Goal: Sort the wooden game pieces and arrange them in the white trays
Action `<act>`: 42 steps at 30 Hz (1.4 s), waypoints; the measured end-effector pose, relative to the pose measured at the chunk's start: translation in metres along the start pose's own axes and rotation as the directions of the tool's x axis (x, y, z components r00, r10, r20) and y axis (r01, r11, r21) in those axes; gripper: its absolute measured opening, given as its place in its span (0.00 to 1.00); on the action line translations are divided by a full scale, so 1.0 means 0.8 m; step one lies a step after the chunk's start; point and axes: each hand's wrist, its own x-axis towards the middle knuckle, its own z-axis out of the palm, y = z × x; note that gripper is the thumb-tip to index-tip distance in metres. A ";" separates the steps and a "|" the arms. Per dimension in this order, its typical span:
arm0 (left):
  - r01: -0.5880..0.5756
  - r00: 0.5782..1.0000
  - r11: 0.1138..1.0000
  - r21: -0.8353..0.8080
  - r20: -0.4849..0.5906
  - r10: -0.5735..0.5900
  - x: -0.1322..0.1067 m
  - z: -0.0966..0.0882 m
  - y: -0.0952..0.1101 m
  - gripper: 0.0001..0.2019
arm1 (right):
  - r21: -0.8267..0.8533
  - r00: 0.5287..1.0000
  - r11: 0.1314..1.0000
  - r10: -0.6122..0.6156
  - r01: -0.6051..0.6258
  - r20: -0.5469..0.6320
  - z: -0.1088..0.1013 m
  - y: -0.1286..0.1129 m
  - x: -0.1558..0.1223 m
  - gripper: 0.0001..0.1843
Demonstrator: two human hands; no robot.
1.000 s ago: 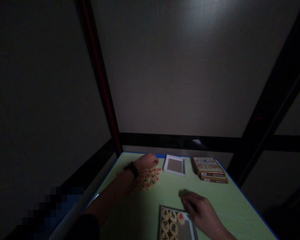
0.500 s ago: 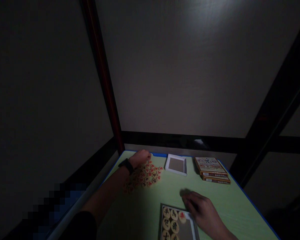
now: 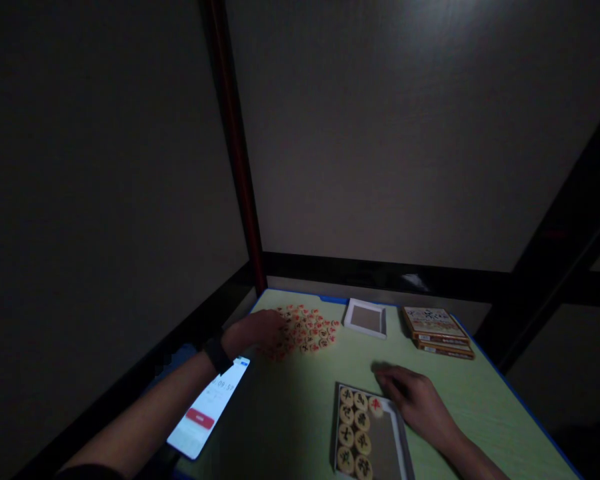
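My left hand (image 3: pixel 266 327), a dark watch on its wrist, reaches down onto the left part of a spread of round Chinese chess pieces (image 3: pixel 310 329) with red and black characters. Its fingertips are too dark and blurred to make out. My right hand (image 3: pixel 414 398) rests on the table beside an open white-rimmed box (image 3: pixel 399 433), its fingers curled together; whatever they may hold is hidden. Two columns of black-marked pieces (image 3: pixel 347 435) lie along the box's left side. One red-marked piece (image 3: pixel 375 406) lies at its top, right of them.
A white-rimmed box part (image 3: pixel 365 318) lies at the table's far edge. Stacked printed boxes (image 3: pixel 437 328) stand at the back right. A phone (image 3: pixel 210 410) with a lit screen lies at the left edge of the green table (image 3: pixel 280 407). Walls rise behind and left.
My left hand has drawn back from the far side of the pieces to their left side. The view has shifted, bringing the phone into sight. My right hand stays beside the box.
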 end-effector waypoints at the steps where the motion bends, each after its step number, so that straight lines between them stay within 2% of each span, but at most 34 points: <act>1: 0.031 0.999 0.999 -0.009 0.019 -0.031 -0.008 0.002 0.004 0.15 | -0.004 1.000 1.000 0.000 0.000 0.002 0.000 -0.001 0.001 0.22; 6: 0.219 0.974 0.976 0.012 0.057 -0.220 -0.031 0.010 0.015 0.19 | -0.040 1.000 0.999 0.000 0.000 0.000 -0.001 -0.004 0.003 0.23; 10: 0.287 0.955 0.958 0.026 0.066 -0.288 -0.034 0.017 0.007 0.26 | -0.066 1.000 0.998 -0.013 0.013 -0.005 -0.001 -0.006 0.005 0.22; 15: 0.300 0.952 0.952 -0.056 0.077 -0.296 -0.028 0.026 -0.009 0.24 | -0.123 0.999 0.992 -0.034 0.035 0.004 -0.002 -0.011 0.005 0.22; 19: 0.326 0.945 0.941 -0.093 0.030 -0.325 -0.024 0.029 -0.013 0.18 | -0.183 0.998 0.982 -0.051 0.055 0.022 -0.005 -0.016 0.006 0.22; 24: 0.298 0.952 0.949 -0.106 -0.038 -0.304 -0.028 0.027 -0.009 0.09 | -0.189 0.998 0.980 -0.060 0.063 0.022 -0.007 -0.020 0.006 0.20; 29: 0.292 0.953 0.948 -0.124 -0.042 -0.299 -0.033 0.022 -0.015 0.12 | -0.179 0.998 0.982 -0.058 0.059 0.010 -0.007 -0.019 0.005 0.19; 35: 0.361 0.928 0.925 -0.115 -0.056 -0.369 -0.034 0.020 -0.030 0.14 | -0.184 0.998 0.981 -0.066 0.067 0.016 -0.005 -0.016 0.007 0.20; 39: 0.408 0.909 0.905 -0.118 -0.033 -0.414 -0.029 0.023 -0.027 0.15 | -0.195 0.998 0.978 -0.066 0.068 0.016 -0.005 -0.014 0.007 0.20; 42: 0.399 0.914 0.908 -0.131 -0.022 -0.405 -0.027 0.027 -0.022 0.15 | -0.197 0.998 0.978 -0.066 0.067 0.015 -0.005 -0.014 0.007 0.20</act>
